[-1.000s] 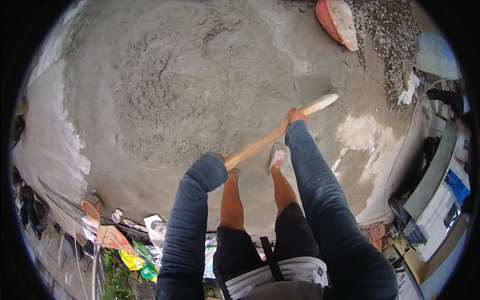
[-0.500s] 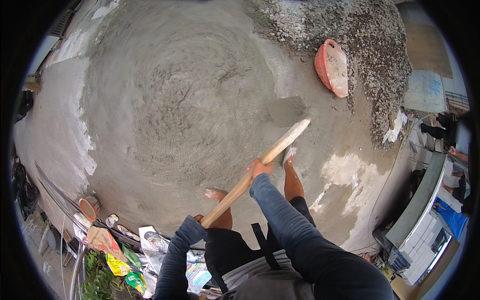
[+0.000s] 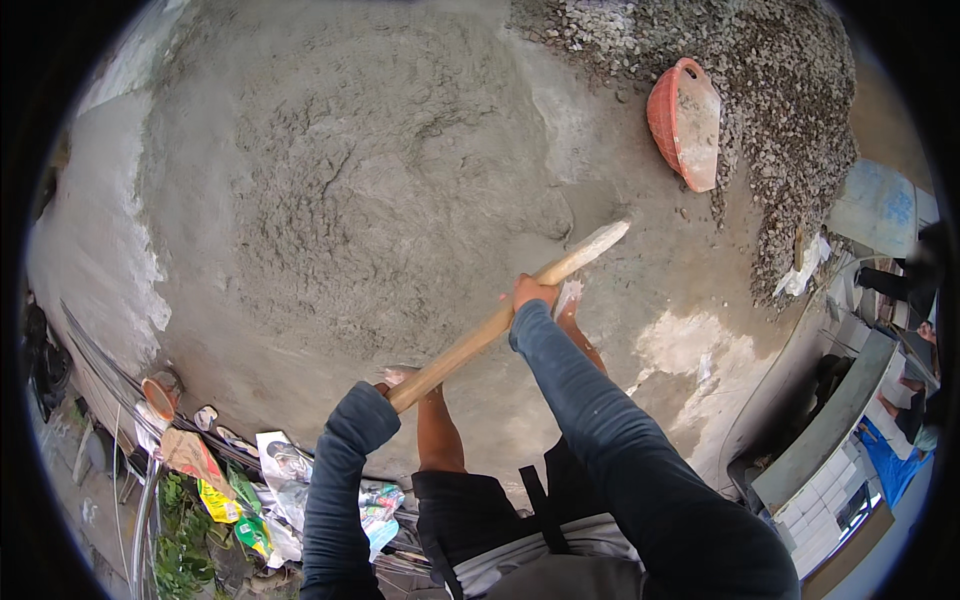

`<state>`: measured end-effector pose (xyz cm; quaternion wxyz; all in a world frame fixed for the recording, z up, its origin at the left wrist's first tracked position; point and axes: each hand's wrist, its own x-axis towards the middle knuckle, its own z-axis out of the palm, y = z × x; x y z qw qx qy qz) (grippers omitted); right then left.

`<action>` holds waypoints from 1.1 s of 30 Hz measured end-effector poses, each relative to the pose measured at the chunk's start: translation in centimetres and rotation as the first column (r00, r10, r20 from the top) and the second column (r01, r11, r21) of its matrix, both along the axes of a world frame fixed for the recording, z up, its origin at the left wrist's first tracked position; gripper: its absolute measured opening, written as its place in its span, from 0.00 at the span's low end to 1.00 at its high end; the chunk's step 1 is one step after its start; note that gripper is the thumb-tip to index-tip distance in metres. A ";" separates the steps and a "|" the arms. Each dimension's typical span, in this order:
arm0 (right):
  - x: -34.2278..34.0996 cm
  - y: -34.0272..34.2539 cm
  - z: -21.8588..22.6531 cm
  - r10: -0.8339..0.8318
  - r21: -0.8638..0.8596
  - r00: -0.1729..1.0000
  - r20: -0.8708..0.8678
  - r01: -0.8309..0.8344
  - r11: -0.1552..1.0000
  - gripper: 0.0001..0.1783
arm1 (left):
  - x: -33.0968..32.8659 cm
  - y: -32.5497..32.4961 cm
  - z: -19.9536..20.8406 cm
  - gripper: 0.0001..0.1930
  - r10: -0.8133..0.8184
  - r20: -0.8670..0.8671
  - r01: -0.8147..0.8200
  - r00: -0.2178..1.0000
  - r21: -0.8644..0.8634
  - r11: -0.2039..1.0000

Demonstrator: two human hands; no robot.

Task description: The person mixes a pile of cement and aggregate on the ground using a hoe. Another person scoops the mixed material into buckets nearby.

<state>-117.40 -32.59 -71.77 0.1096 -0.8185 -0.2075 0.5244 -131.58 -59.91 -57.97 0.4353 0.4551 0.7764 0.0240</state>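
On my feed, print shows on the yellow-and-green packet [image 3: 220, 502] and the brown paper bag [image 3: 192, 454], lower left; too small for me to read. Blue marks on the pale sheet [image 3: 872, 213], far right, also illegible. Around: wet grey mix [image 3: 340, 210] spread over the ground, gravel heap [image 3: 795, 110] upper right, red basket [image 3: 688, 130] tipped at its edge. Nearest obstacles I log: two bare feet, the right foot [image 3: 570, 292] beside the wooden handle [image 3: 465, 350], the left foot [image 3: 402, 374] close to its lower end. Handle runs diagonally across the centre, pale end toward upper right. Right hand [image 3: 534, 291] wraps it past halfway up; left hand [image 3: 383, 388] looks curled round the lower end, sleeve hiding most of it. My count: one handle, one basket, one orange bucket [image 3: 160, 397], at least two slippers [image 3: 205, 417].
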 end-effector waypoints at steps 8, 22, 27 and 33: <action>-2.8 -10.0 8.8 0.154 -0.068 0.957 -0.245 -0.175 0.982 0.32 | 4.7 -11.2 9.0 0.13 0.431 0.167 -0.364 0.887 -0.322 0.874; -12.0 8.6 -0.6 0.457 0.200 0.889 -0.010 -0.446 0.872 0.33 | 1.2 3.4 -6.8 0.09 0.024 0.016 -0.028 1.000 0.309 0.951; -14.8 -9.6 4.8 0.459 0.002 0.868 -0.191 -0.467 0.884 0.36 | -1.2 -12.2 2.7 0.09 0.540 0.138 -0.530 0.830 -0.105 0.842; -11.6 -13.6 10.6 0.465 0.003 0.833 -0.298 -0.487 0.874 0.35 | 3.3 -14.7 9.0 0.10 0.615 0.180 -0.576 0.767 -0.229 0.785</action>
